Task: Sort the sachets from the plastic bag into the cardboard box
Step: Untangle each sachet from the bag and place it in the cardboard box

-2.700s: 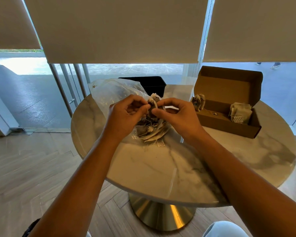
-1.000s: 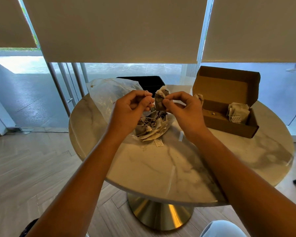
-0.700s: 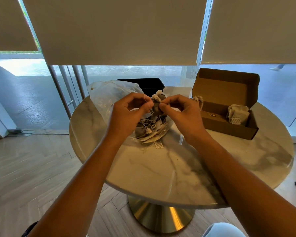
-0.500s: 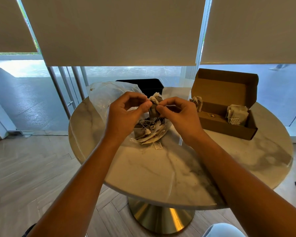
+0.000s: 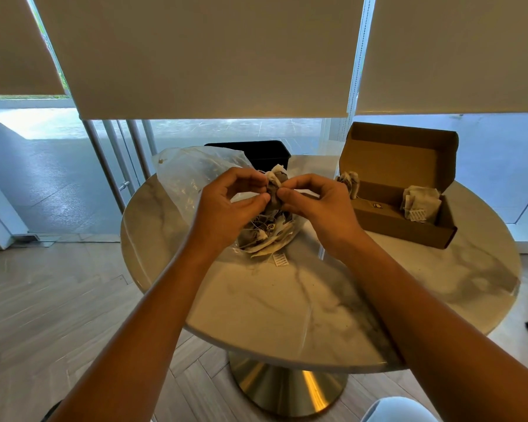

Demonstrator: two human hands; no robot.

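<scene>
Now, hands: my left hand (image 5: 226, 205) and right hand (image 5: 320, 205) both pinch one sachet (image 5: 275, 187) above the plastic bag (image 5: 189, 175).
Cardboard box (image 5: 409, 226): one, holding a small sachet stack.
Hidden: bag's tangled pile (image 5: 265, 236), uncountable.

Sachet (image 5: 275, 187) slightly lower between hands (image 5: 279, 197)

No text can be read. Printed lines are seen on a small white tag (image 5: 280, 259) lying on the tabletop (image 5: 287, 300) and on another tag (image 5: 417, 215) in the cardboard box (image 5: 403, 229), but both are too small to be made out.
</scene>
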